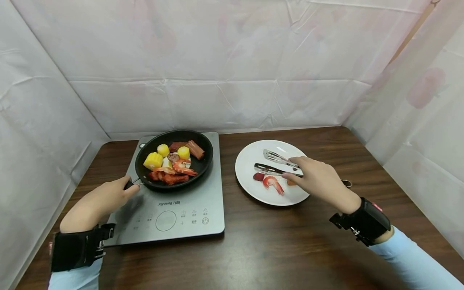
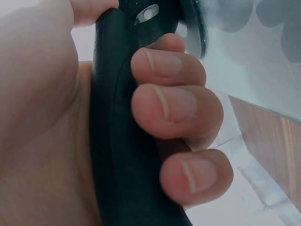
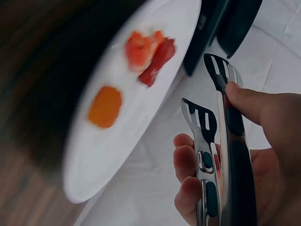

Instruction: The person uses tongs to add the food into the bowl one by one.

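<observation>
Left hand [image 1: 103,197] grips pan handle [image 2: 117,141]; right hand [image 1: 317,177] holds tongs [image 1: 277,163], tips apart and empty. Three pieces on plate [image 1: 246,161], most food in pan [image 1: 174,159].

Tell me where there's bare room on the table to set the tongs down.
Bare wood lies in front of the cooktop and the plate, between the two wrists, and right of the plate toward the curtain. The strip between cooktop and plate is narrow. The pan is crowded with food; the plate's far left part is bare.
</observation>
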The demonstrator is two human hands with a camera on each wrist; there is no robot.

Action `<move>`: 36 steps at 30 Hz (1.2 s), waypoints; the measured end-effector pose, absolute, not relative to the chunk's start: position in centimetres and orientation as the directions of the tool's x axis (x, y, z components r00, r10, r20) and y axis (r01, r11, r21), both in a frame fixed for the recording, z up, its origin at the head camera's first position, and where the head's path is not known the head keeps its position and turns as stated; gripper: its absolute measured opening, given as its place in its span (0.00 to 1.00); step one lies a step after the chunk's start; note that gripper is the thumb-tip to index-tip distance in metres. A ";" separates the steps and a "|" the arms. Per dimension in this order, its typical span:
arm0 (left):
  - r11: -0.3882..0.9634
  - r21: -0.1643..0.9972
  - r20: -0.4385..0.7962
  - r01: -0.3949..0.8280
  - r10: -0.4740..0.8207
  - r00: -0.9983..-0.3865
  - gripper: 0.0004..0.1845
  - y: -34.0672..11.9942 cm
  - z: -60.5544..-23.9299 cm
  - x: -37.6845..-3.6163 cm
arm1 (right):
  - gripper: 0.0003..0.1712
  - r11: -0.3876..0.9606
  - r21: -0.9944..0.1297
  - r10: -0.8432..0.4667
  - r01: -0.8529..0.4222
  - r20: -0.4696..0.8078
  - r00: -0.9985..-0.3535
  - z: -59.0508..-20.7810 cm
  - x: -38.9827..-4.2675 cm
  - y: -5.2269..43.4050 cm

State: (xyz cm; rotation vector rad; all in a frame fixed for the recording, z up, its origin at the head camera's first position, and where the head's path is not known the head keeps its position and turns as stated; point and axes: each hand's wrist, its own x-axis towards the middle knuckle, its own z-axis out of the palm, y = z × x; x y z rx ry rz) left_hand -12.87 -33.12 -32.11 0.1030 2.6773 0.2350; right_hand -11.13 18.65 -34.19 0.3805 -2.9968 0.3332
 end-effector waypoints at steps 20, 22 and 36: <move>0.984 0.176 -0.430 0.016 0.091 -0.898 0.44 -33.2 -32.2 -12.9 | 0.29 0.970 -0.163 -0.164 -0.181 0.111 -0.980 -36.4 -8.2 23.8; 0.984 0.178 -0.432 0.016 0.093 -0.897 0.44 -33.2 -32.2 -12.9 | 0.28 0.970 -0.163 -0.162 -0.178 0.107 -0.981 -36.5 -8.1 23.9; 0.983 0.185 -0.427 0.017 0.096 -0.899 0.44 -33.2 -32.1 -12.9 | 0.17 0.965 -0.155 -0.194 -0.213 0.130 -0.972 -36.9 -8.0 24.4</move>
